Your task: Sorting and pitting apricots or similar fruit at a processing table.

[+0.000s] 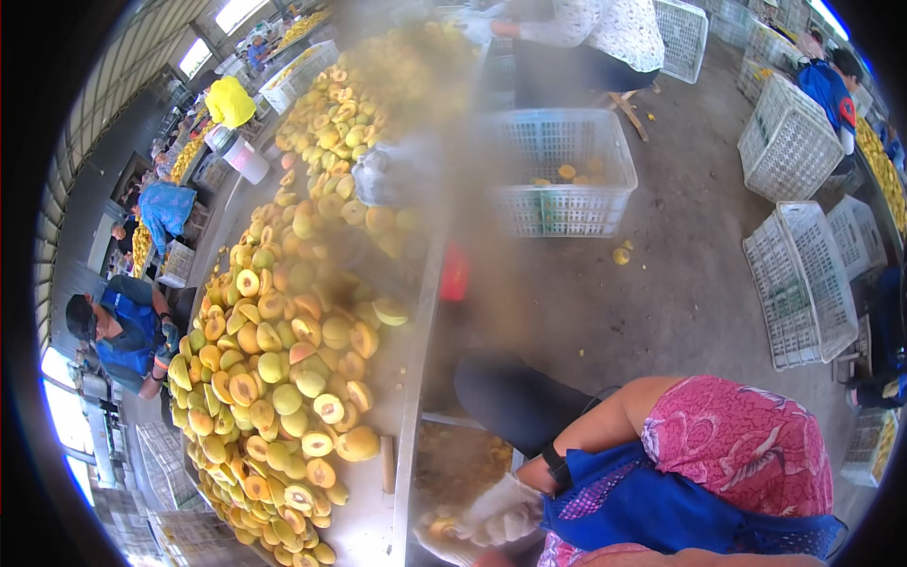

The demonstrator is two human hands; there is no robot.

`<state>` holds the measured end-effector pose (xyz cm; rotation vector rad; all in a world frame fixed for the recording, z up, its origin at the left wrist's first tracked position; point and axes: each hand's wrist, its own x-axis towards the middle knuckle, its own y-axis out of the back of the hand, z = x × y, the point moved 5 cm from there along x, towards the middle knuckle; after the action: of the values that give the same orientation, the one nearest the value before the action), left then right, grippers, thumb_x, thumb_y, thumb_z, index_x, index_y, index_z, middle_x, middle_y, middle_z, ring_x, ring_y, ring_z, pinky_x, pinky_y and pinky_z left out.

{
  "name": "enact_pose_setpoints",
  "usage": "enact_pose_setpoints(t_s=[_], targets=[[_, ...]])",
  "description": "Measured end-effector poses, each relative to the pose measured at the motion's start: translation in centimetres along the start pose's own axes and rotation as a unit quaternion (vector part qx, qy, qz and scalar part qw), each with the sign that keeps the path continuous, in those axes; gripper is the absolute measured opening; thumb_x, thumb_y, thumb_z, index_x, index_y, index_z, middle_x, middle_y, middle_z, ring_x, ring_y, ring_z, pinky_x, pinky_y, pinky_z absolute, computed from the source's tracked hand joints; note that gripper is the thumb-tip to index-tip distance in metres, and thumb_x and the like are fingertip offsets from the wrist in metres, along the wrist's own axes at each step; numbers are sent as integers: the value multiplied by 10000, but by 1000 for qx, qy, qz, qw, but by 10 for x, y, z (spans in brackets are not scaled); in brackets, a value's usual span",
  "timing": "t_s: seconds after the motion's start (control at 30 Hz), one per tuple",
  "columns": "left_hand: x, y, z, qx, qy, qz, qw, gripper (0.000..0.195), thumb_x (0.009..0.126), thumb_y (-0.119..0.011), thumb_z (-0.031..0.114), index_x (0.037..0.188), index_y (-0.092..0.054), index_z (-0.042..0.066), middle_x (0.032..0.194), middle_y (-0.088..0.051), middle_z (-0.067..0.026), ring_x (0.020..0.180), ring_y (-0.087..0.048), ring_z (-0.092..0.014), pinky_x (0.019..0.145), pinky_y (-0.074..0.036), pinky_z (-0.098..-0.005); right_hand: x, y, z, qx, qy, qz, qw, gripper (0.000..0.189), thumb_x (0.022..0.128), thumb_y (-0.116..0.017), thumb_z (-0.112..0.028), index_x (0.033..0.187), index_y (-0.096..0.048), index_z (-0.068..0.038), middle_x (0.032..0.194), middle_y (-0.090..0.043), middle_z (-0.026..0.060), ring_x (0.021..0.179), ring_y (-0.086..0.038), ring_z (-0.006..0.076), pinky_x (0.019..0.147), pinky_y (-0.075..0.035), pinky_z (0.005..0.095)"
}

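Observation:
Both my hands wear pale knit gloves and are low in the picture, beside the metal table edge. My left hand point(450, 544), partly cut off by the bottom rim, holds a halved peach point(443, 526). My right hand point(502, 512), with a dark band at the wrist, is curled against it; whether it grips anything is hidden. Below them is a crate point(464, 457) with orange fruit pieces. A long heap of whole and halved peaches point(287, 400) covers much of the metal table point(368, 507). A short wooden piece point(387, 464) lies near its edge.
A blurred smear crosses the upper middle. A white plastic crate point(567, 205) holding a few fruits stands on the floor, near a red object point(454, 271). More crates point(801, 283) stand at right. Co-workers sit across and farther along the table; a jug point(244, 159) stands there.

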<state>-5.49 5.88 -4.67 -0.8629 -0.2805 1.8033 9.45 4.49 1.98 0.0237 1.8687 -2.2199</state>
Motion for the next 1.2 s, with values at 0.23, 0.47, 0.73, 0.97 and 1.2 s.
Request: enact_pose_setpoints(t_s=[0.23,0.47,0.73,0.97,1.2], targets=[[15,52,-56,182,3,81,980,445,966,-432,438,1097,-572,37,993,-615,-113,803,-607,-253,732,-511,-405,24,39,-27,-257,140,133,947,404,962,-447,-514,781,-575,-176,552,-396,-92,426,-377,63,400,-344,237],[-55,50,25,651,-101,73,749,671,853,-650,347,1363,-348,32,1145,-619,-163,1061,-580,-207,1024,-373,-369,53,122,-67,-870,87,407,266,260,922,-489,-312,847,-656,-128,785,-649,13,688,-619,183,590,-499,323],[-67,123,115,747,-151,210,612,565,889,-613,290,1339,-422,8,1175,-616,-150,1069,-584,-196,1014,-392,-344,40,119,-69,-745,203,524,359,175,795,-572,-244,836,-707,-142,854,-698,56,796,-676,254,629,-539,421],[-143,231,263,598,-177,536,569,421,945,-535,248,1272,-532,-17,1185,-612,-129,1036,-593,-194,957,-434,-327,50,154,-51,-881,44,359,306,168,708,-630,-246,626,-672,-106,619,-625,135,568,-613,314,492,-487,434],[-13,125,299,569,-203,343,719,421,872,-604,217,1247,-563,30,1177,-611,-128,1003,-596,-257,868,-468,-338,57,117,-65,-848,23,389,359,368,853,-516,-365,1058,-644,-88,917,-664,192,830,-645,373,719,-505,491]])
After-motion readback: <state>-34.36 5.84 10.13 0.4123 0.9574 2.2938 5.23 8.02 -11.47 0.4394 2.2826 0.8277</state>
